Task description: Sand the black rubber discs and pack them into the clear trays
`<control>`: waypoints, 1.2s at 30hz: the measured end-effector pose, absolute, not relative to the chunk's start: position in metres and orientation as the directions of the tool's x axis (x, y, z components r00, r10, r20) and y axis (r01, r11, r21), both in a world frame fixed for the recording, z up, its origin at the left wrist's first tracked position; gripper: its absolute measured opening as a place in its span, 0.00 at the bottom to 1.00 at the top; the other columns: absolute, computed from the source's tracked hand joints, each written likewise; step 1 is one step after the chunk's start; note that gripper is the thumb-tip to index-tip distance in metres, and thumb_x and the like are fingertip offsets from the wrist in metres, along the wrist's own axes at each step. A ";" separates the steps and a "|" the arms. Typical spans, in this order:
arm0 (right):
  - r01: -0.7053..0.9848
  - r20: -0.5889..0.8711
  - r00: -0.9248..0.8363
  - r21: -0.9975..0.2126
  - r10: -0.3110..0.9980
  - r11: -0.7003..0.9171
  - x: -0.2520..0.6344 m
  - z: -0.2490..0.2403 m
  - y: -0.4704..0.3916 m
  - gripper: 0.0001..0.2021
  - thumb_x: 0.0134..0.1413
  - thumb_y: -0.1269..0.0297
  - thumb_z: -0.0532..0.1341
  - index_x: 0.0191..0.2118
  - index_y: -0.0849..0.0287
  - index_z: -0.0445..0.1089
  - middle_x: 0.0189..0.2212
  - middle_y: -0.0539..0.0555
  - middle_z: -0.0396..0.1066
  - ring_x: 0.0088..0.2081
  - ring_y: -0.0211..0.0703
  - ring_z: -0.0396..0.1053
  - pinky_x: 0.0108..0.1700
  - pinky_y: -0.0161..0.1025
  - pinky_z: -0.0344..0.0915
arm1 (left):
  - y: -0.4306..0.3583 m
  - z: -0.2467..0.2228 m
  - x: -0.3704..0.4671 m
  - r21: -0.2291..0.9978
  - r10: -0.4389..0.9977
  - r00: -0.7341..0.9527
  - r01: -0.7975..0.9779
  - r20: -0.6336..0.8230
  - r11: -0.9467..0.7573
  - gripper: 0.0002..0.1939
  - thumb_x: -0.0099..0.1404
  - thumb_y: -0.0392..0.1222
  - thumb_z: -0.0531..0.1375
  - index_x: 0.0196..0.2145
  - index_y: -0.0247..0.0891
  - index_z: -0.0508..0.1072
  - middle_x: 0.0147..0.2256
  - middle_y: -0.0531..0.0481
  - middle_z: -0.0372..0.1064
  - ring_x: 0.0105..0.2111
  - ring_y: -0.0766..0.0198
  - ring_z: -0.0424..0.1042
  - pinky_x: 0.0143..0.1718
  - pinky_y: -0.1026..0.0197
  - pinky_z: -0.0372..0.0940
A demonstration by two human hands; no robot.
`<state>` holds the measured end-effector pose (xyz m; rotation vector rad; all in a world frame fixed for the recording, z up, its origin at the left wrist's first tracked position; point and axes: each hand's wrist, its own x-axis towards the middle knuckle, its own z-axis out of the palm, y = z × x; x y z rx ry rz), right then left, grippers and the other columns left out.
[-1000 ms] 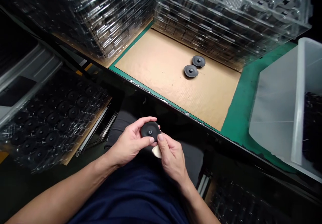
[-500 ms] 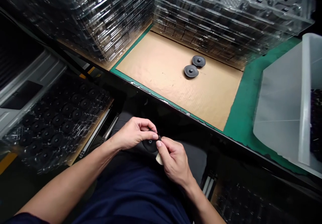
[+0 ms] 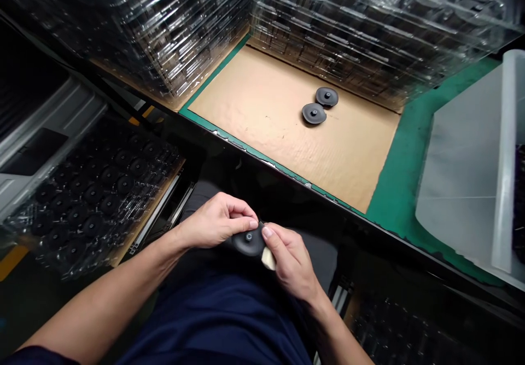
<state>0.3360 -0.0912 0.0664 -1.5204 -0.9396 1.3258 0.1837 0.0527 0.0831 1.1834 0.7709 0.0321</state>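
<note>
Where the held disc sits: you have the round, matte black disc between both hands, its small raised hub facing up; I cannot tell whether it is rubber or plastic.
Left hand: your left hand is nearly closed, thumb and forefinger pinched at the disc's upper edge, so most of the disc lies below and right of those fingertips.
Right hand: your right hand has its fingers curled in and its thumb at the disc's right edge, the disc just left of that thumb.
Cream piece: a small, cream-coloured, blocky piece of unclear material pokes out below your right thumb, held by that hand, just beside the disc.
Cardboard sheet: on the flat brown cardboard sheet, well apart from your hands, a nearer black disc lies just beside a farther black disc, both hub up.
Bin: a translucent, whitish plastic bin stands right of the cardboard.
</note>
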 end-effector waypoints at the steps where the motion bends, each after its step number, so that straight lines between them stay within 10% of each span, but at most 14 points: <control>1: -0.085 -0.369 0.165 -0.929 0.914 -0.360 0.335 0.066 -0.090 0.25 0.71 0.46 0.55 0.26 0.57 0.59 0.22 0.46 0.55 0.25 0.35 0.50 0.27 0.36 0.50 | 0.051 0.083 0.184 0.821 0.406 0.742 0.340 -0.534 0.458 0.12 0.62 0.45 0.69 0.37 0.33 0.85 0.32 0.44 0.79 0.31 0.62 0.72 0.34 0.63 0.65; 9: -0.292 -0.474 0.331 -0.874 0.816 -0.390 0.322 0.067 -0.081 0.25 0.65 0.41 0.59 0.27 0.58 0.67 0.21 0.49 0.62 0.24 0.35 0.55 0.26 0.35 0.54 | 0.020 0.080 0.188 0.669 0.447 0.673 0.097 -0.590 0.737 0.32 0.56 0.37 0.71 0.59 0.42 0.75 0.45 0.47 0.76 0.41 0.59 0.73 0.42 0.60 0.69; 15: -0.098 -0.377 0.418 -0.923 0.826 -0.372 0.313 0.071 -0.086 0.31 0.69 0.36 0.50 0.23 0.56 0.60 0.20 0.47 0.57 0.23 0.34 0.51 0.25 0.36 0.50 | 0.017 0.079 0.199 0.898 0.697 0.566 0.280 -0.440 0.340 0.13 0.59 0.46 0.73 0.39 0.39 0.80 0.36 0.52 0.75 0.38 0.64 0.70 0.42 0.63 0.65; 21: -0.133 -0.385 0.318 -0.923 0.867 -0.361 0.311 0.065 -0.091 0.27 0.67 0.42 0.59 0.24 0.58 0.60 0.20 0.46 0.57 0.23 0.33 0.52 0.26 0.34 0.51 | 0.025 0.067 0.200 0.765 0.588 0.543 0.171 -0.599 0.621 0.13 0.56 0.47 0.74 0.30 0.35 0.79 0.28 0.53 0.72 0.29 0.69 0.67 0.32 0.67 0.63; 27: -0.654 -0.590 0.181 -0.670 0.787 -0.352 0.318 0.066 -0.087 0.24 0.60 0.45 0.66 0.24 0.60 0.65 0.16 0.45 0.57 0.17 0.31 0.52 0.20 0.32 0.49 | 0.026 0.072 0.188 0.577 0.423 0.577 0.104 -0.698 0.810 0.21 0.60 0.51 0.72 0.47 0.35 0.81 0.26 0.50 0.75 0.20 0.65 0.70 0.20 0.64 0.67; 36: -0.846 -0.684 -0.007 -0.384 0.729 -0.369 0.323 0.075 -0.083 0.23 0.47 0.50 0.76 0.23 0.62 0.67 0.14 0.44 0.58 0.14 0.28 0.53 0.16 0.28 0.48 | 0.020 0.092 0.180 0.548 0.422 0.640 -0.002 -0.642 0.837 0.16 0.64 0.48 0.70 0.43 0.32 0.80 0.30 0.44 0.79 0.22 0.62 0.77 0.25 0.63 0.74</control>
